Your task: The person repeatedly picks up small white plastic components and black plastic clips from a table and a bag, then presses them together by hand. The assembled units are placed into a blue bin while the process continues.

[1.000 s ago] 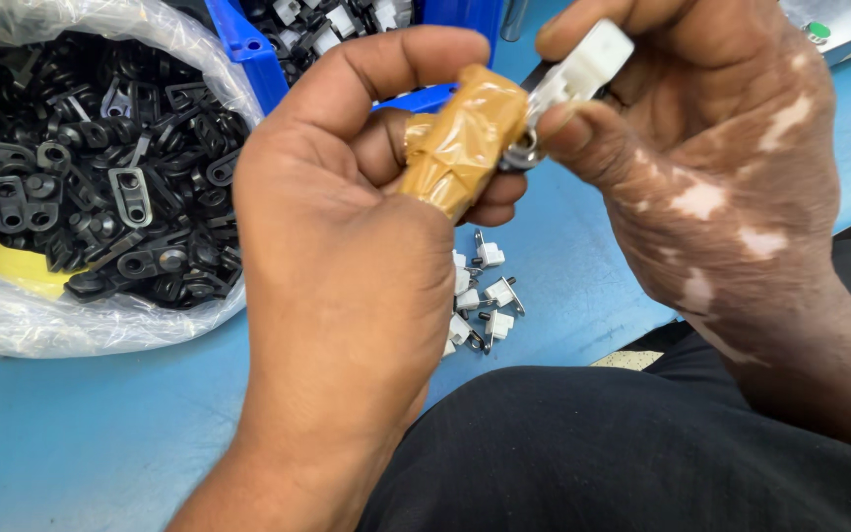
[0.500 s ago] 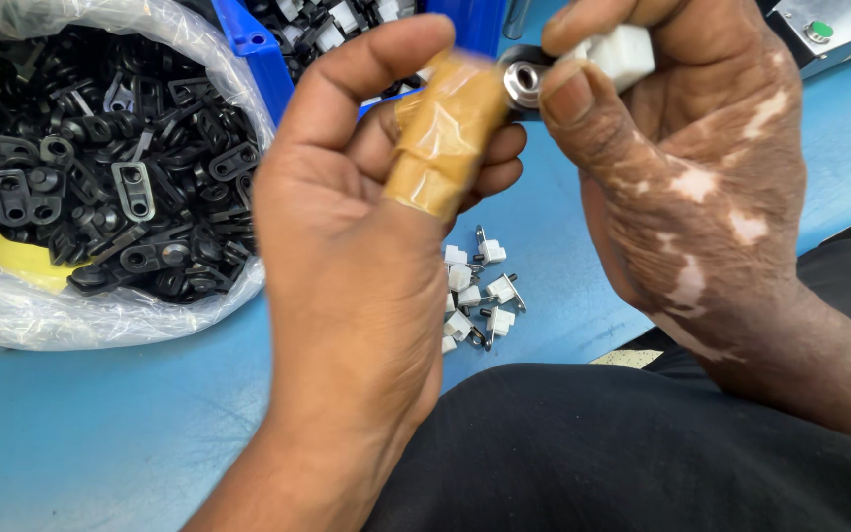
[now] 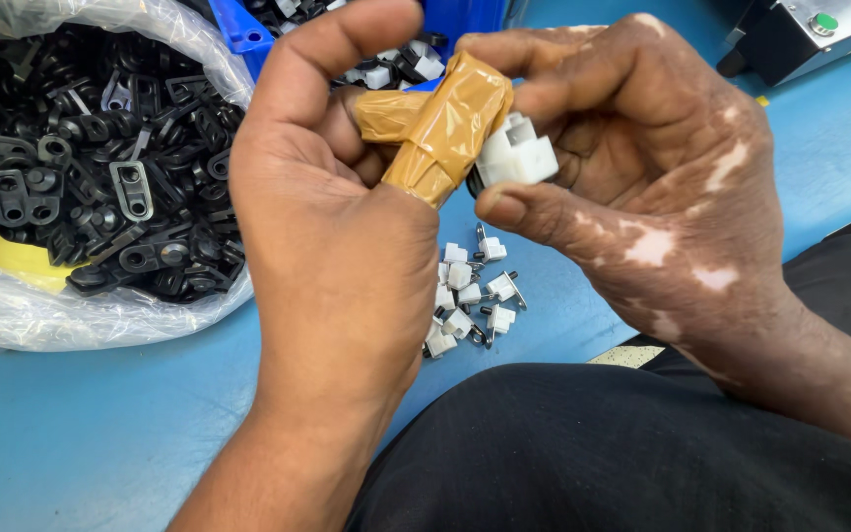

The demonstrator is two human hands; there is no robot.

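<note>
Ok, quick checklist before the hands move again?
1. Right hand grips the white clip between thumb and fingers: ok.
2. Left hand meets the clip with its taped fingers: ok.
3. Clip seated squarely: cannot tell, its far side is hidden.
4. Spare white clips lie on the blue table below the hands: ok.
5. Bag of black parts sits open at the left: ok.

One camera sits on the person's head; it looks down, very close, at the blue table [image 3: 71, 443].
</note>
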